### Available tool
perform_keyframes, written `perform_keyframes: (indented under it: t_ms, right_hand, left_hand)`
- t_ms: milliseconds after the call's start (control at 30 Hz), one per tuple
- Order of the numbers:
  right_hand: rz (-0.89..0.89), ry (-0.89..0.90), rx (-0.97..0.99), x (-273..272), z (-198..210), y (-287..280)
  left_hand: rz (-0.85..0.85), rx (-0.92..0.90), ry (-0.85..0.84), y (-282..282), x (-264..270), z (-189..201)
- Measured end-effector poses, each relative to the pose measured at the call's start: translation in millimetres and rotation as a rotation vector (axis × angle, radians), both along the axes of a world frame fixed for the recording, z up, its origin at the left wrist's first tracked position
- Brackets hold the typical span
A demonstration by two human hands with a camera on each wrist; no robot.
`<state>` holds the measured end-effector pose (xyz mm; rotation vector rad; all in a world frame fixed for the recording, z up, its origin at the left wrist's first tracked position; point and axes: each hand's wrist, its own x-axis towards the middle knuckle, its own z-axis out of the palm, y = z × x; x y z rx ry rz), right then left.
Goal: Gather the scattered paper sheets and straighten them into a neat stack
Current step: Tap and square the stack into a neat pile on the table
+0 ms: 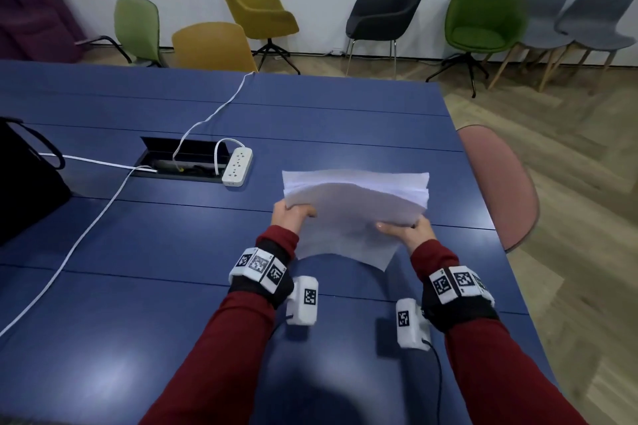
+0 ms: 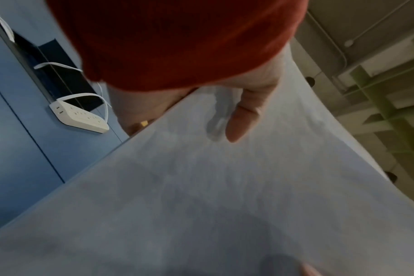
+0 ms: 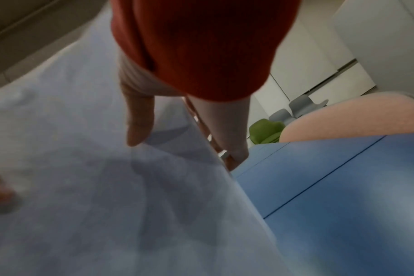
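A bundle of white paper sheets [image 1: 355, 207] is held up above the blue table [image 1: 172, 252], bowed toward me, its top edges slightly fanned. My left hand [image 1: 293, 214] grips the bundle's left edge, thumb on the near face [image 2: 241, 119] and fingers behind. On the right edge my right hand [image 1: 407, 229] pinches the sheets, its thumb [image 3: 140, 121] lying across the front and the fingers hidden behind. In both wrist views the paper [image 2: 201, 196] [image 3: 95, 186] fills most of the picture.
A white power strip [image 1: 237, 166] lies by an open cable hatch [image 1: 183, 159] left of the paper, with white cables [image 1: 86, 217] running across the table. A black bag [image 1: 24, 183] stands at the left edge. A pink chair [image 1: 500, 183] is tucked at the table's right side.
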<state>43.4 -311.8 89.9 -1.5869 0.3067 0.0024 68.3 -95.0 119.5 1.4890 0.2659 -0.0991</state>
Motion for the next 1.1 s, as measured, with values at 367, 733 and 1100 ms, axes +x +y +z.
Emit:
perform_keyframes:
  t_ms: [367,733,1100]
  right_hand:
    - [-0.191,-0.294,0.102,10,41,10]
    - [-0.3,-0.249,0.047,15,56,25]
    - [-0.198,-0.188,-0.066,17,31,14]
  left_hand:
    - [0.1,-0.334,-0.099,2,1,28]
    - [0.262,-0.097,-0.185,-14,2,29]
    - [0.072,0.003,-0.162,-4,-1,2]
